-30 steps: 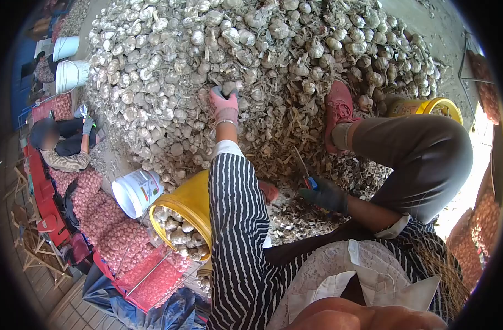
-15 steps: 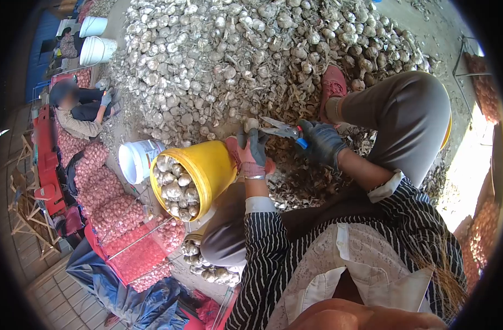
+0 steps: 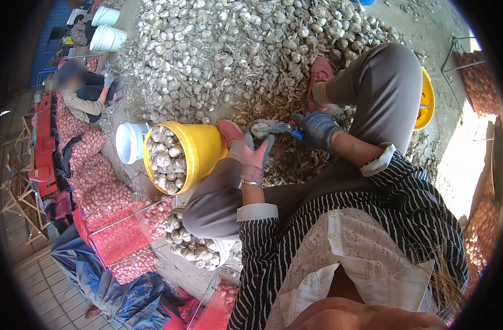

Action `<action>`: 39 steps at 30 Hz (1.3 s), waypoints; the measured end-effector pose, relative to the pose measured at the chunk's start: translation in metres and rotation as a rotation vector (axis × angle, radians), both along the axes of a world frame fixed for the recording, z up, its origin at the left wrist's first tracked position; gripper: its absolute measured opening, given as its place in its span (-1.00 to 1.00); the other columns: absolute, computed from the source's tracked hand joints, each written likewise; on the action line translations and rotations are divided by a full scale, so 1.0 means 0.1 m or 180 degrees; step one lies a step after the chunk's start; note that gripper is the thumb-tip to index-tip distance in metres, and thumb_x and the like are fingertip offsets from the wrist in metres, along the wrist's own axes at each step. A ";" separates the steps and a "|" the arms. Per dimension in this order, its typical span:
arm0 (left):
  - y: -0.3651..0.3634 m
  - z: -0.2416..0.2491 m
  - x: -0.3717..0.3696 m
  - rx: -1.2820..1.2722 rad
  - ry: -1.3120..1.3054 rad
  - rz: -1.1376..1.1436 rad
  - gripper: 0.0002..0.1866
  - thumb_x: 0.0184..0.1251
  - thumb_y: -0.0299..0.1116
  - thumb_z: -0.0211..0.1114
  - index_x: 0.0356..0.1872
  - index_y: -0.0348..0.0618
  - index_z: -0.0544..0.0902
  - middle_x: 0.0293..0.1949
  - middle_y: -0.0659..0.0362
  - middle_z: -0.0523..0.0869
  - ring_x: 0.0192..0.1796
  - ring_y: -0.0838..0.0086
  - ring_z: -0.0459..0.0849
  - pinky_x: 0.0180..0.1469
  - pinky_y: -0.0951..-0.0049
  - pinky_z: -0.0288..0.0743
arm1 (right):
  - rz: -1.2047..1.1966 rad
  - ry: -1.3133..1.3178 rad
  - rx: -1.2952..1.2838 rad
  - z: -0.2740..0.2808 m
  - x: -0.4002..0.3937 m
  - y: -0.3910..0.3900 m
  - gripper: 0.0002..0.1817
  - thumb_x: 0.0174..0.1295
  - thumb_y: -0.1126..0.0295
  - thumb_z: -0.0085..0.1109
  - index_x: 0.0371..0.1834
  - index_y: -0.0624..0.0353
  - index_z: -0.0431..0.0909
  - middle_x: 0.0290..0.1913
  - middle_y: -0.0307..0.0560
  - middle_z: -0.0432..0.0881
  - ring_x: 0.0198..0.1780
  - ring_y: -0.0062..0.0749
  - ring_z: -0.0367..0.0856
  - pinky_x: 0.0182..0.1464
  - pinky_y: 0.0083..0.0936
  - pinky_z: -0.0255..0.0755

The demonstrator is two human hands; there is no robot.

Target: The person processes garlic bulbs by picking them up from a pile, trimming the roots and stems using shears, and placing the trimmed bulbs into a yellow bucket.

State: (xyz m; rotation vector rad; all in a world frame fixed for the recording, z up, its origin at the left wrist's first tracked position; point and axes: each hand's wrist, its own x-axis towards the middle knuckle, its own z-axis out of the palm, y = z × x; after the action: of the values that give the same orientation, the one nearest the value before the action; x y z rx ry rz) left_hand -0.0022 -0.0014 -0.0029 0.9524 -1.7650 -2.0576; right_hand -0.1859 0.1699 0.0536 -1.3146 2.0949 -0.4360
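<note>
Head view showed a garlic bulb (image 3: pixel 257 130) in the fingers of the left hand (image 3: pixel 255 149), which were closed around it, in front of the person's lap. Blades of the shears (image 3: pixel 281 127) reached to the bulb, partly hiding it; the right hand (image 3: pixel 319 132) was clamped on their red and blue handles. Loose husks (image 3: pixel 295 164) lay below both hands, between the pink shoes (image 3: pixel 320 72). Beyond spread the garlic pile (image 3: pixel 218 60). Just beside the left shoe was a yellow bucket (image 3: pixel 203 147) full of bulbs, with a white bucket (image 3: pixel 131 144) next to it. Farther left, a co-worker (image 3: pixel 82 102) sat near red net bags (image 3: pixel 95 190).
</note>
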 end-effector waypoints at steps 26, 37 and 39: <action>0.17 -0.02 -0.12 0.0837 0.0699 0.0137 -0.60 0.29 -0.52 0.21 0.15 -0.15 0.41 -0.14 0.14 0.62 -0.24 0.38 0.63 -0.22 0.36 0.52 | -0.1023 -0.1406 -0.0068 -0.78 0.23 -0.06 -0.74 0.18 0.18 0.15 -0.24 0.14 0.51 -0.44 -0.04 0.61 -0.35 -0.17 0.62 -0.31 -0.20 0.45; -0.81 0.66 0.00 0.1618 0.2852 0.1550 -0.68 0.32 -0.29 0.22 0.05 -0.12 0.50 0.02 0.18 0.61 0.00 0.41 0.59 0.09 0.36 0.45 | -0.2139 -0.3105 0.0197 -0.42 0.09 -0.19 -0.75 0.21 0.15 0.16 -0.35 0.11 0.50 -0.57 -0.23 0.50 -0.53 -0.56 0.44 -0.43 -0.43 0.39; -0.86 0.44 -0.17 0.1724 0.1742 0.1993 -0.68 0.36 -0.23 0.16 0.06 -0.12 0.51 0.03 0.14 0.61 0.00 0.36 0.59 0.11 0.30 0.45 | -0.2220 -0.3490 0.0244 -0.43 0.06 -0.27 -0.75 0.20 0.14 0.17 -0.34 0.11 0.50 -0.55 -0.22 0.51 -0.50 -0.54 0.45 -0.39 -0.42 0.40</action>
State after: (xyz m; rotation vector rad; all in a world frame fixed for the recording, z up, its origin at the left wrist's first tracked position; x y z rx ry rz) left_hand -0.0197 -0.0873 0.0408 0.8080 -0.5479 -2.0904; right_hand -0.1800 0.1430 0.0105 -0.0994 1.4748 -1.0541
